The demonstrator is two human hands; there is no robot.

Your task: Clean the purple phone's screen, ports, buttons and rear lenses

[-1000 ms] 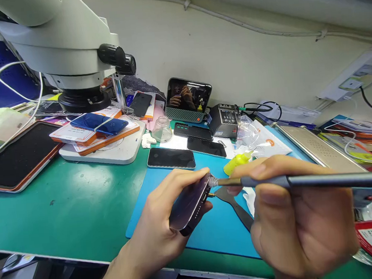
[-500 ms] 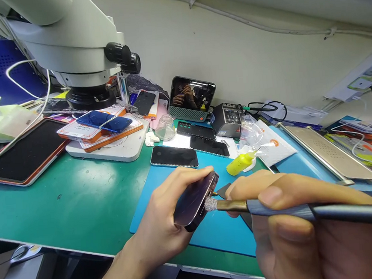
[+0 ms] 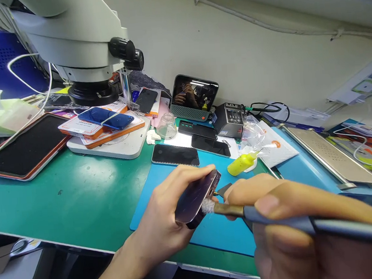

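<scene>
My left hand [image 3: 166,218] is closed around a dark smartphone [image 3: 194,199], held tilted above the blue mat [image 3: 225,235] with its bottom edge facing right. Pinched between the thumb and fingers of my right hand [image 3: 285,217] is a brush [image 3: 276,218] with a grey-blue handle, a brass-coloured ferrule and pale bristles. Those bristles touch the phone's bottom edge beside its port. Behind my right fingers shows part of a dark flat tool, mostly hidden. A yellow bottle [image 3: 241,164] with a needle tip lies just beyond the hands.
Black phones [image 3: 175,155] lie at the mat's back edge. A microscope [image 3: 79,57] overhangs the left side, above stacked boxes with a blue phone [image 3: 105,118]. A glass jar [image 3: 166,127], a smart display [image 3: 194,96] and a black control unit [image 3: 230,121] stand behind.
The brush head has shifted slightly left and its handle tilts down more to the right. The phone stays in my left hand, nearly still. The whole view has shifted a little.
</scene>
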